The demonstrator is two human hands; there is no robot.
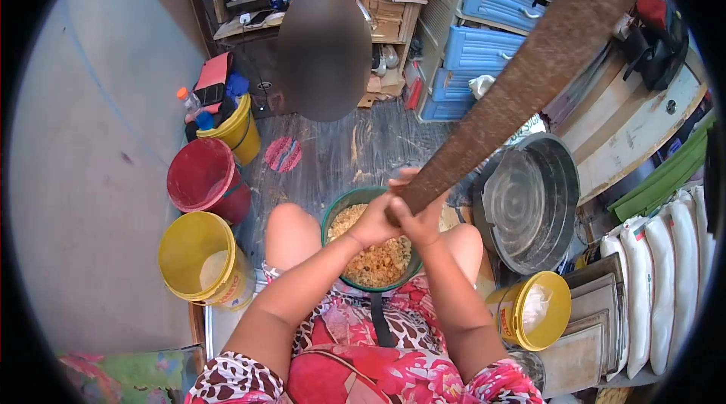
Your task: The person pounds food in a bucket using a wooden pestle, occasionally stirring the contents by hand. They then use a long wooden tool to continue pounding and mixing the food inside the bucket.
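The floor is grey with a wood-grain look, streaked with pale smears (most of them around the middle). Along its left side, by the wall, stand a far yellow bucket, a red bucket and a near yellow bucket, in a row. A round pink mat, striped across, lies flat near the red bucket. On the right sits a dark basin, with blue drawers standing beyond it.
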